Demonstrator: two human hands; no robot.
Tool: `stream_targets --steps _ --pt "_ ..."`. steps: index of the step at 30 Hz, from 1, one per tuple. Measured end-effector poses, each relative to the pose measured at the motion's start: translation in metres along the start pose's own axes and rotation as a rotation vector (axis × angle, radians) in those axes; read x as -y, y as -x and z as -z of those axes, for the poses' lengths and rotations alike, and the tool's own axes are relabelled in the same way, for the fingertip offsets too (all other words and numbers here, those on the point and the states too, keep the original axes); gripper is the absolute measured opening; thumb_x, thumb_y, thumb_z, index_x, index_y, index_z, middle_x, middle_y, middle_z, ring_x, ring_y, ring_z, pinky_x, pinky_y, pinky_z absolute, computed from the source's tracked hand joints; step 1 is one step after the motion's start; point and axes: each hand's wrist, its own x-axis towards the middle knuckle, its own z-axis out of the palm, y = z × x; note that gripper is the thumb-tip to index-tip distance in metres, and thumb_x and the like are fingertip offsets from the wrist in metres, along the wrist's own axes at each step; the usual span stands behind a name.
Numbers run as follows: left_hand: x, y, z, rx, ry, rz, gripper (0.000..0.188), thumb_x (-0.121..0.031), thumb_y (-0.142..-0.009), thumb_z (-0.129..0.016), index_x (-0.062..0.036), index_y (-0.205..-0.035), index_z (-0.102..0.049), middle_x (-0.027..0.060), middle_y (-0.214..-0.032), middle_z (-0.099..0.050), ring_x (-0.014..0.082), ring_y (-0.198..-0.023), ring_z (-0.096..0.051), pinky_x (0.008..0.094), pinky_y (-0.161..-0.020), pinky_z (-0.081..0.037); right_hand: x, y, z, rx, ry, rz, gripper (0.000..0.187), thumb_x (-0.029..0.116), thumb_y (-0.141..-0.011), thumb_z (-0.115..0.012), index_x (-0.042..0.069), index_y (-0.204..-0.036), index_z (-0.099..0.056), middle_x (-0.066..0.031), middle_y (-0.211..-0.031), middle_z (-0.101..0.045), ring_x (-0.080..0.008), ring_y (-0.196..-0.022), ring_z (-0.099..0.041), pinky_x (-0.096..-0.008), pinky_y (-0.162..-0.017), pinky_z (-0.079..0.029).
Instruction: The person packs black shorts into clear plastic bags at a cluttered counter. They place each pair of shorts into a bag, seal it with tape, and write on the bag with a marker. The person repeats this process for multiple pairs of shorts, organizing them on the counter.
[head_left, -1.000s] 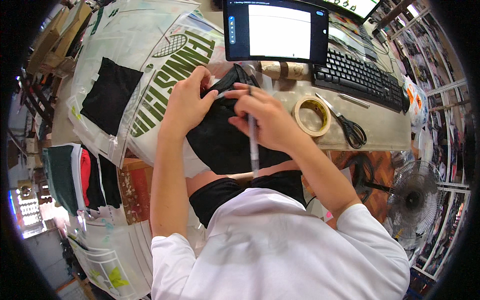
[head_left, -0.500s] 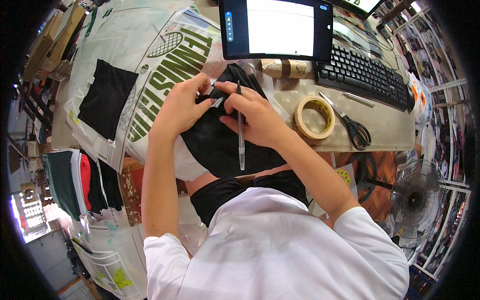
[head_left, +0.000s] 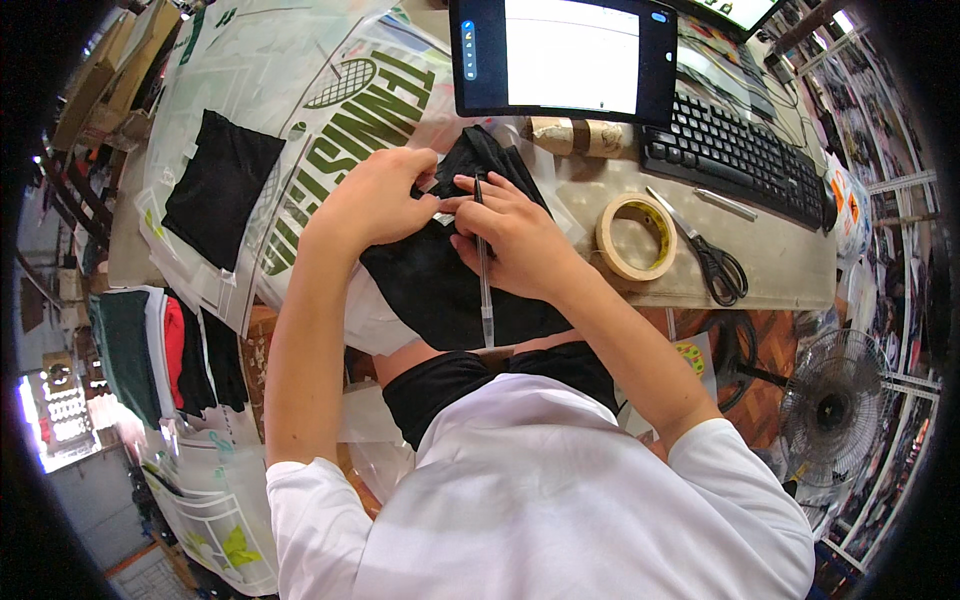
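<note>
A black garment (head_left: 420,285) lies bunched over the table's near edge in front of me, on white plastic. At its upper part my left hand (head_left: 380,198) is closed, thumb and fingers pinching the cloth near a small white label (head_left: 443,217). My right hand (head_left: 515,235) meets it there, its fingertips bent over the same spot. A pen (head_left: 486,290) with a clear lower end is tucked between the right hand's fingers, pointing toward me. The fingers partly hide the label.
Left lies another black cloth piece (head_left: 222,190) on printed plastic bags (head_left: 290,60). Beyond my hands stands a tablet (head_left: 570,55). To the right are a keyboard (head_left: 735,160), a tape roll (head_left: 609,240), scissors (head_left: 718,268) and a metal rod (head_left: 725,204). A fan (head_left: 832,405) stands lower right.
The whole view has shifted slightly. My left hand's fingers have bent further over the garment, and the right fingertips have closed in beside them, covering more of the white label.
</note>
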Motion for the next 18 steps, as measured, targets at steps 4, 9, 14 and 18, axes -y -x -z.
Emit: stream_targets --steps 4,9,14,18 --pt "-0.001 -0.011 -0.001 0.097 -0.065 0.071 0.020 -0.013 -0.077 -0.058 0.0036 -0.088 -0.059 0.0222 -0.083 -0.064 0.0383 -0.080 -0.062 0.0410 -0.073 -0.048 0.001 0.001 0.000 0.007 0.019 -0.003 0.024 0.009 -0.080 -0.062 0.004 -0.103 -0.058 -0.0145 -0.106 -0.063 -0.0332 -0.120 -0.052 -0.0521 -0.105 -0.036" --pt "0.004 -0.023 0.001 0.196 -0.169 0.092 0.018 -0.014 -0.083 -0.057 0.0020 -0.089 -0.064 0.0231 -0.087 -0.065 0.0407 -0.086 -0.062 0.0440 -0.076 -0.049 0.002 0.003 0.001 0.019 0.091 0.023 0.031 0.010 -0.077 -0.063 0.003 -0.107 -0.058 -0.0150 -0.103 -0.064 -0.0334 -0.120 -0.052 -0.0531 -0.104 -0.036" --pt "0.006 -0.026 0.002 0.202 -0.322 0.130 0.022 -0.019 -0.082 -0.065 0.0017 -0.090 -0.064 0.0223 -0.087 -0.066 0.0393 -0.087 -0.063 0.0443 -0.077 -0.049 0.004 0.004 -0.005 -0.001 0.087 0.014 0.032 0.011 -0.077 -0.064 0.004 -0.107 -0.057 -0.0152 -0.104 -0.064 -0.0333 -0.122 -0.051 -0.0555 -0.103 -0.036" --pt "-0.007 -0.026 -0.001 0.077 -0.391 0.220 0.024 -0.021 -0.080 -0.069 0.0014 -0.087 -0.063 0.0212 -0.086 -0.066 0.0374 -0.086 -0.064 0.0442 -0.077 -0.049 0.007 0.007 0.001 0.045 0.070 -0.068 0.037 0.013 -0.082 -0.062 0.006 -0.118 -0.057 -0.0121 -0.100 -0.064 -0.0333 -0.125 -0.050 -0.0566 -0.106 -0.034"
